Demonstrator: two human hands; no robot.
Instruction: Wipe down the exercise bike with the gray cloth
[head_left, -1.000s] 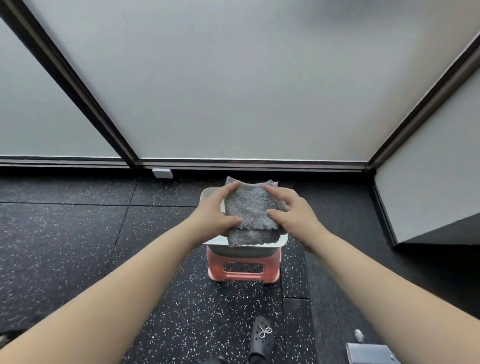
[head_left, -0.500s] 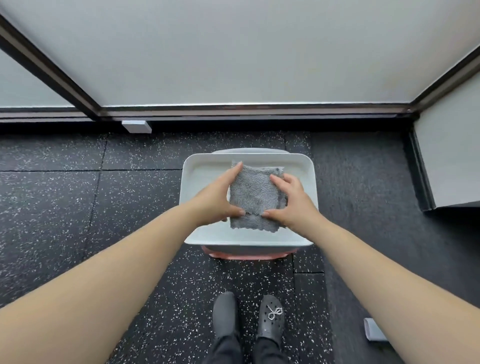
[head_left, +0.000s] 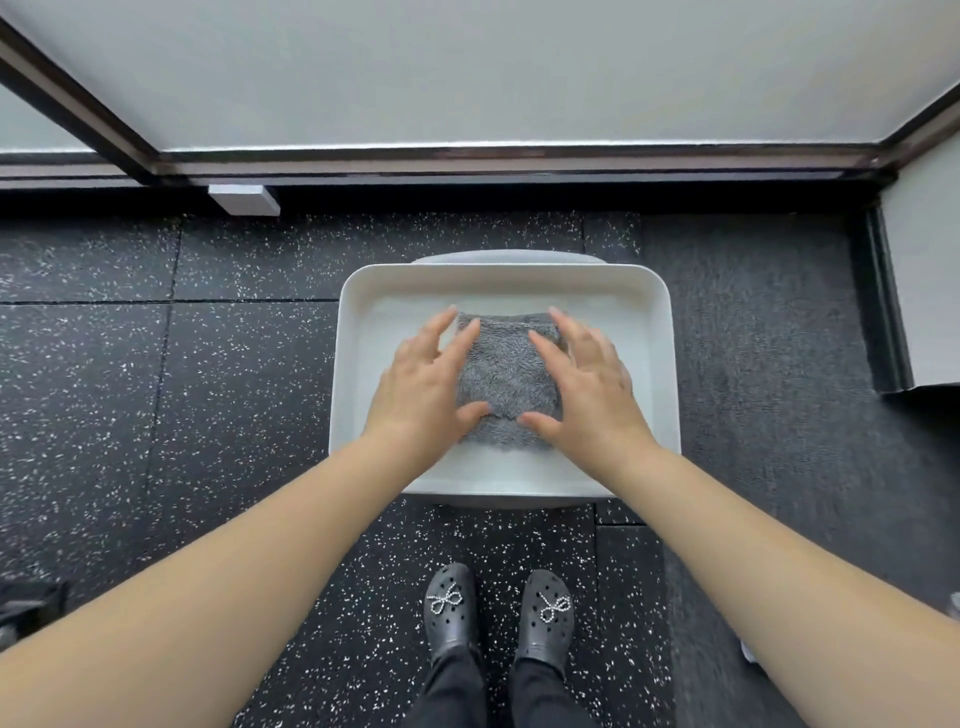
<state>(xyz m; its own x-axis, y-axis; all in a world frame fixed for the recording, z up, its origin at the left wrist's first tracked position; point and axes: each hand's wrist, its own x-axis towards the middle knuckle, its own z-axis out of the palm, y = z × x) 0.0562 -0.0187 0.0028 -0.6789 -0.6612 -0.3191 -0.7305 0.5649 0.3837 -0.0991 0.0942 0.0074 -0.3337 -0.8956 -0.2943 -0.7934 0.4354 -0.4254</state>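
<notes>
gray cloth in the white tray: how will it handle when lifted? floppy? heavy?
Probably floppy: the gray cloth is a fluffy, folded pile fabric with wavy edges, so it should drape and may unfold. Likely light, though the white tray looks glossy, possibly wet, so it could be soaked and drip. The left hand and right hand lie flat on it.

One gray cloth (head_left: 506, 382) lies folded in one white tray (head_left: 506, 283). Two bare hands are in view, the left hand (head_left: 423, 392) and the right hand (head_left: 587, 392), with fingers spread flat. Two black clogs (head_left: 451, 613) stand on the speckled floor (head_left: 156, 415), each with one bow-shaped charm. One small white block (head_left: 244, 199) sits by the wall.
</notes>
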